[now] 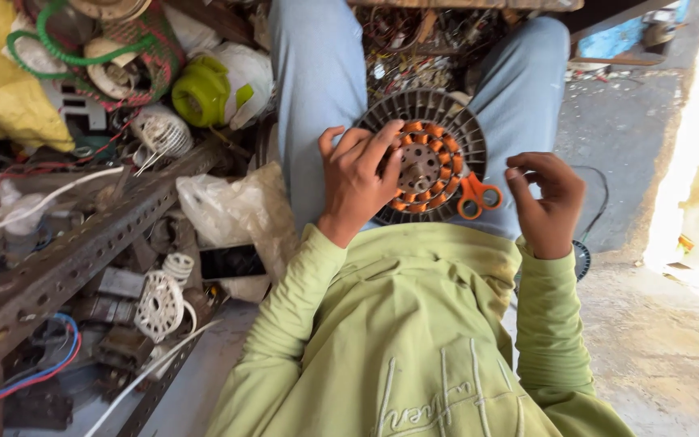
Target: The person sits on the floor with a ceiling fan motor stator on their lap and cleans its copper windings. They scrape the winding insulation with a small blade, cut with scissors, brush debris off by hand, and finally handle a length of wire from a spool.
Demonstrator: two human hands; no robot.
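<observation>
The left hand (359, 183) lay spread on the round grey finned motor stator with copper windings (424, 155) on the lap; steadying it firmly seemed wise. The right hand (547, 204) pinched something unseen beside orange-handled scissors (476, 194).

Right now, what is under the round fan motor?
The fan motor rests on the person's lap, on light blue trousers. Orange-handled scissors lie at its edge. The motor's underside is hidden.

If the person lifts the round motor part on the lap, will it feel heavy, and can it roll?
The motor part probably feels heavy for its size: copper coils ring a metal core. Lying flat under the left hand, it seems stable; on edge, its round rim could roll.
</observation>
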